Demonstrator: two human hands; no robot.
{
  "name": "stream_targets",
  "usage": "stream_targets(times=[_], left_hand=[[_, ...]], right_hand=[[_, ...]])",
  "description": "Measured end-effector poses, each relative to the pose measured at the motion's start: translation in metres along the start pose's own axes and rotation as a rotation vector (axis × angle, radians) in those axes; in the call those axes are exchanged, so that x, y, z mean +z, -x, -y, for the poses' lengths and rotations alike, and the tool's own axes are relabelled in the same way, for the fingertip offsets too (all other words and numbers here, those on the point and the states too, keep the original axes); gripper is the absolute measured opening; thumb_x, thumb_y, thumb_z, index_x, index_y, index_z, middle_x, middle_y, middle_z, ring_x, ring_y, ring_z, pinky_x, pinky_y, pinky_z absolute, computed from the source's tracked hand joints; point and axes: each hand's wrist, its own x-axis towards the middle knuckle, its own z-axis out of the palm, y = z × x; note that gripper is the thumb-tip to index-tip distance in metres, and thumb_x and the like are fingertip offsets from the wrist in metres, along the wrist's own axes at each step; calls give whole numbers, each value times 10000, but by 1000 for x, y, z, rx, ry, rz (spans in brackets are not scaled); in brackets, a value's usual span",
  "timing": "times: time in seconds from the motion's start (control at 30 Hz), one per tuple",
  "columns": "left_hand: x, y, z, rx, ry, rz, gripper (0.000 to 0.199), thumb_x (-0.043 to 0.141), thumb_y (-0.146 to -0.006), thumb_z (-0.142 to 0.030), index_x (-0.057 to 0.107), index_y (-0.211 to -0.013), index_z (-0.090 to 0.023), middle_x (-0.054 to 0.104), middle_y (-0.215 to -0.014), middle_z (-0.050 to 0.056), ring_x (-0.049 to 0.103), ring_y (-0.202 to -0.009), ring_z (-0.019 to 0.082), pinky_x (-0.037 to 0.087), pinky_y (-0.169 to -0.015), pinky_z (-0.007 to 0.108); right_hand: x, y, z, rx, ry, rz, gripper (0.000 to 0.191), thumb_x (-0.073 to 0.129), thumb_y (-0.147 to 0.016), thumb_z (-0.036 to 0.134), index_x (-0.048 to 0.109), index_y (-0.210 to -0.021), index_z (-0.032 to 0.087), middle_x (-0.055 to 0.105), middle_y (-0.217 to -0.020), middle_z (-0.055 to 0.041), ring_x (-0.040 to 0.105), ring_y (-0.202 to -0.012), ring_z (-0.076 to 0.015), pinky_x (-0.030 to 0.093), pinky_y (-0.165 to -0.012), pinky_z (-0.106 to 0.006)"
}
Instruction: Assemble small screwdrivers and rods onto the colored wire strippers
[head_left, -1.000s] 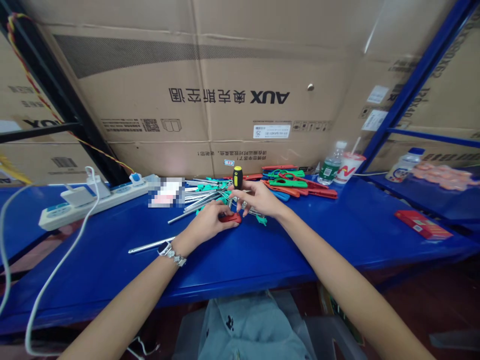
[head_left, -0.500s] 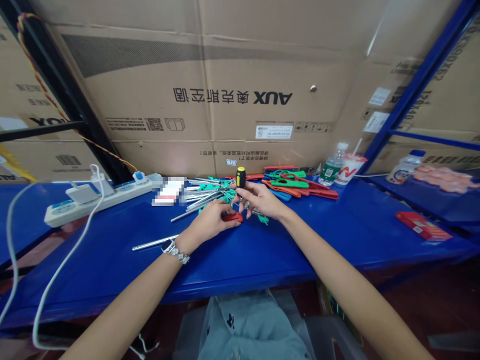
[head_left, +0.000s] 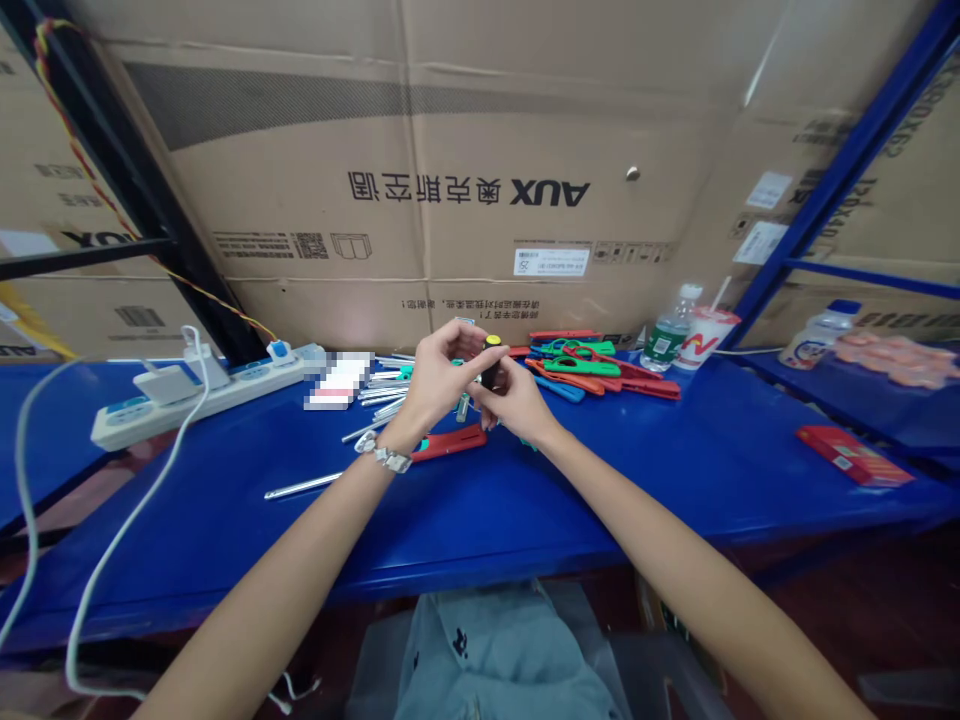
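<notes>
Above the blue table [head_left: 540, 520], the right hand [head_left: 523, 402] is pinching a screwdriver [head_left: 492, 342] in closed fingers, probably light, stiff and best gripped around its thick handle [head_left: 489, 378], while the left hand [head_left: 436, 375] is curving beside it, fingers half open, any hold there unclear.

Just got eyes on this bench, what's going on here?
The right hand holds a black-and-yellow screwdriver handle roughly upright. The left hand is right beside it; contact is hard to tell. A long red plastic piece lies on the blue table, held by neither hand. Thin silver metal rods and red, green, orange and blue plastic pieces lie beyond.
</notes>
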Motion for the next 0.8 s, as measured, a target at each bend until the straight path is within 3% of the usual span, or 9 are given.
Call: stream_targets(times=[0.17, 0.23, 0.33, 0.4, 0.47, 0.53, 0.63, 0.73, 0.8], left_hand=[[-16, 7, 5, -12, 47, 171, 364, 649, -914, -523, 712, -1033, -185, 757, -964, 91, 711, -904, 216, 575, -787, 337], [-17, 9, 4, -29, 88, 190, 399, 625, -930, -535, 688, -1122, -190, 756, -1031, 110, 712, -966, 236, 581, -791, 348], [-8, 11, 4, 2, 116, 55, 437, 741, -851, -505, 648, -1149, -199, 737, -1056, 104, 701, -984, 220, 568, -846, 353], [1, 12, 6, 29, 97, -97, 449, 858, -732, -462, 641, -1022, -197, 719, -970, 66, 690, -893, 185, 560, -824, 326], [7, 13, 8, 30, 78, -171, 423, 889, -690, -439, 623, -912, -197, 696, -873, 31, 667, -791, 157, 551, -743, 293], [7, 14, 8, 28, 59, -128, 351, 835, -761, -448, 639, -908, -196, 699, -846, 27, 659, -762, 152, 546, -715, 283], [-1, 16, 5, 30, 13, 48, 319, 646, -924, -499, 688, -1025, -200, 735, -919, 61, 684, -846, 181, 560, -766, 306], [-7, 15, 3, 9, 5, 161, 415, 527, -976, -564, 695, -1113, -211, 752, -1008, 93, 693, -965, 227, 571, -805, 340], [-4, 14, 2, 3, 24, 135, 422, 570, -951, -576, 686, -1142, -218, 748, -1050, 98, 689, -1011, 235, 568, -834, 353]], right_hand=[[-16, 1, 14, 103, -48, 284, 444, 720, -816, 590, 558, -931, 192, 676, -812, -24, 676, -552, -148, 528, -391, -242], [-19, 1, 14, 94, -36, 318, 447, 712, -822, 589, 579, -927, 176, 694, -850, -45, 688, -595, -146, 534, -407, -229], [-14, 0, 7, 51, -26, 228, 446, 778, -780, 531, 574, -975, 185, 697, -799, -17, 673, -542, -140, 507, -380, -220], [-7, 0, 1, 37, -17, 157, 442, 815, -748, 496, 553, -939, 196, 677, -703, 14, 643, -472, -139, 491, -364, -227], [-2, 0, -2, 24, 4, 106, 423, 822, -747, 479, 538, -898, 204, 641, -620, 38, 610, -421, -136, 492, -368, -238], [-1, 2, -2, 5, 33, 76, 421, 817, -764, 461, 555, -973, 204, 650, -636, 35, 610, -423, -136, 505, -385, -248], [-8, 4, 6, -1, 64, 150, 459, 763, -826, 465, 565, -1150, 207, 728, -834, -32, 677, -526, -158, 492, -386, -235], [-16, 4, 11, -3, 62, 237, 385, 708, -862, 501, 614, -1066, 187, 739, -958, -73, 718, -617, -179, 467, -392, -227], [-16, 2, 9, -28, 45, 202, 356, 738, -836, 490, 616, -966, 182, 720, -902, -47, 711, -614, -171, 515, -474, -254]])
